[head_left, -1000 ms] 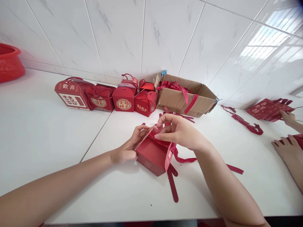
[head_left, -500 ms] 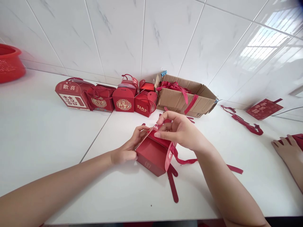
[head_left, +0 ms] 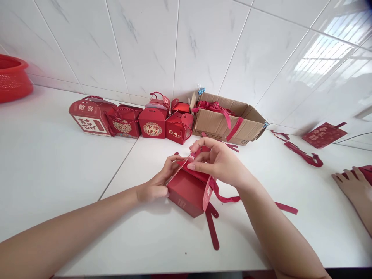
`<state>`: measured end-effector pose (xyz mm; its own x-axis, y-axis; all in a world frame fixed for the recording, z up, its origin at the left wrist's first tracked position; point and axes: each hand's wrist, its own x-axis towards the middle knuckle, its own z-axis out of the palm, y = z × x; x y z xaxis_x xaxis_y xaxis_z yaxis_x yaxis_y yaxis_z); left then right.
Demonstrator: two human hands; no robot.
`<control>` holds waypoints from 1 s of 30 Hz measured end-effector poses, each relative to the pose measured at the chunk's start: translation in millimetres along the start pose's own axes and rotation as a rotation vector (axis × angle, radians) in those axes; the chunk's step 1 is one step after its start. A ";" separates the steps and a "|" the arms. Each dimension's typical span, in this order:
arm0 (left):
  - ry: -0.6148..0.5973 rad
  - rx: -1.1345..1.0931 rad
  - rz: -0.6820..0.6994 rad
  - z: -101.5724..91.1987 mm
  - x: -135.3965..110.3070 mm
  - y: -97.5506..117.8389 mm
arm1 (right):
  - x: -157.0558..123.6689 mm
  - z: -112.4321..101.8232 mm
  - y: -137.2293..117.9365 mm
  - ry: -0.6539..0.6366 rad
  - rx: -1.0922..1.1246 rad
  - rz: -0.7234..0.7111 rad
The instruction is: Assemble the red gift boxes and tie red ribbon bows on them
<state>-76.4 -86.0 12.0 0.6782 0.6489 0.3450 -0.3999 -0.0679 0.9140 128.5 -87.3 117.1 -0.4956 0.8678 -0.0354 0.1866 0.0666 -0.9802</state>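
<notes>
A small red paper gift box (head_left: pixel 188 192) stands on the white counter (head_left: pixel 58 170) in front of me, its top flaps still up. My left hand (head_left: pixel 157 182) grips the box's left side and holds a flap with its fingertips. My right hand (head_left: pixel 216 161) is over the box top, fingers pinched on a red flap or ribbon there. A red ribbon strip (head_left: pixel 225 195) trails from the box to the right, and another strip (head_left: pixel 212 228) lies in front of it.
A row of finished red gift boxes (head_left: pixel 128 122) lines the tiled wall. A brown cardboard carton (head_left: pixel 223 122) holds red ribbons. Loose ribbons (head_left: pixel 303 155) and flat red cards (head_left: pixel 324 134) lie at right. Another person's hand (head_left: pixel 353 186) rests at the right edge. A red basket (head_left: pixel 13 77) sits far left.
The other person's far hand and the stack of red cards it held have left the right edge. My right hand's fingers have closed lower on the box top.
</notes>
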 end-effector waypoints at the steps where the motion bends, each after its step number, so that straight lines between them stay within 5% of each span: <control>1: 0.005 -0.004 0.007 -0.2 -0.2 -0.8 | 0.2 0.4 0.0 0.002 -0.007 -0.008; 8: -0.096 0.057 0.059 -0.5 1.2 -4.8 | -1.3 3.1 -4.4 -0.044 -0.150 -0.107; 16: -0.233 0.104 0.150 3.2 4.4 -4.1 | -0.6 1.2 -2.3 -0.199 -0.050 -0.176; 23: -0.196 0.086 0.080 -0.5 4.2 -6.9 | -3.2 -3.1 -8.5 -0.235 -0.080 -0.196; 30: -0.110 0.078 0.062 1.7 1.0 -6.3 | -2.2 -2.4 -5.4 -0.020 -0.060 -0.206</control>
<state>-72.1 -86.3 7.0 0.7190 0.5545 0.4190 -0.3970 -0.1671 0.9025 130.7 -88.4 123.0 -0.5449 0.8231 0.1599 0.1293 0.2709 -0.9539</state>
